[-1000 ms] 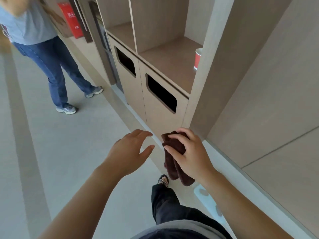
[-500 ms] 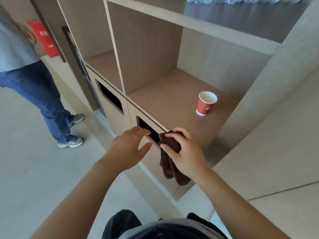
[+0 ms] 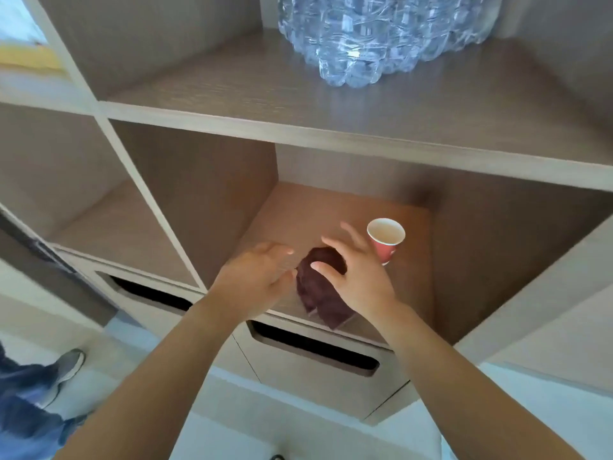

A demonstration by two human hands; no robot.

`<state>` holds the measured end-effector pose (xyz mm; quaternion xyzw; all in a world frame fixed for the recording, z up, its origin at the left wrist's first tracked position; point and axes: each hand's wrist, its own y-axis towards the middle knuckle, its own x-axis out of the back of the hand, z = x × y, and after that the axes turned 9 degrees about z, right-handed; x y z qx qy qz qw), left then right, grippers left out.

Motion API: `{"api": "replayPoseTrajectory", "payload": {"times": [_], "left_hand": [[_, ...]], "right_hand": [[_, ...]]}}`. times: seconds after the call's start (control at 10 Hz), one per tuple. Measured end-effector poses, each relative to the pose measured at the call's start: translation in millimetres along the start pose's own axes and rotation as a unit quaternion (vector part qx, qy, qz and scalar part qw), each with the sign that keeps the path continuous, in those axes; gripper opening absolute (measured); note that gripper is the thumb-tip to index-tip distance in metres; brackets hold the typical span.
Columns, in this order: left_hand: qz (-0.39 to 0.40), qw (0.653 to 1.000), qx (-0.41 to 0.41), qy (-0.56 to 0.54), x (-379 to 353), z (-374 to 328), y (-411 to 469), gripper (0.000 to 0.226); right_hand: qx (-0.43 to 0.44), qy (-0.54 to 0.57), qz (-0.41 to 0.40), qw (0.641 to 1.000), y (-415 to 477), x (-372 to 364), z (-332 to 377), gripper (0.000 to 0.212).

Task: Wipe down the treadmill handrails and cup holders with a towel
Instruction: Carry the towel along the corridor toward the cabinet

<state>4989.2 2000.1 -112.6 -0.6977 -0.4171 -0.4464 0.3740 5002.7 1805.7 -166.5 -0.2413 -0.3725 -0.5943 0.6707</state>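
Note:
A dark brown towel [image 3: 318, 290] is bunched under my right hand [image 3: 356, 277], which holds it with the thumb pressed on it and the fingers spread upward. The towel hangs just above the front edge of the lower wooden shelf [image 3: 411, 293]. To the towel's left, almost touching it, my left hand [image 3: 255, 280] is open and holds nothing. No treadmill, handrail or cup holder is in view.
A red paper cup [image 3: 386, 239] stands on the shelf just right of my right hand. A wrapped pack of water bottles [image 3: 374, 31] sits on the shelf above. Two dark bin slots [image 3: 311, 348] open below. Another person's legs [image 3: 30, 403] are at the lower left.
The view has swung up from the floor to the shelves. Both hands have moved forward over the shelf with the towel, and my right fingers have spread open.

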Motion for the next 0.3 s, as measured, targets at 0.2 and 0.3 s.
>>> {"api": "replayPoseTrajectory", "payload": {"times": [0.2, 0.3], "left_hand": [[0.002, 0.994, -0.108, 0.012, 9, 28, 24, 0.042], [-0.004, 0.991, -0.131, 0.033, 13, 31, 18, 0.043]], "right_hand": [[-0.036, -0.021, -0.063, 0.997, -14, -19, 23, 0.049], [-0.033, -0.023, -0.084, 0.996, -25, -17, 39, 0.048]]}}
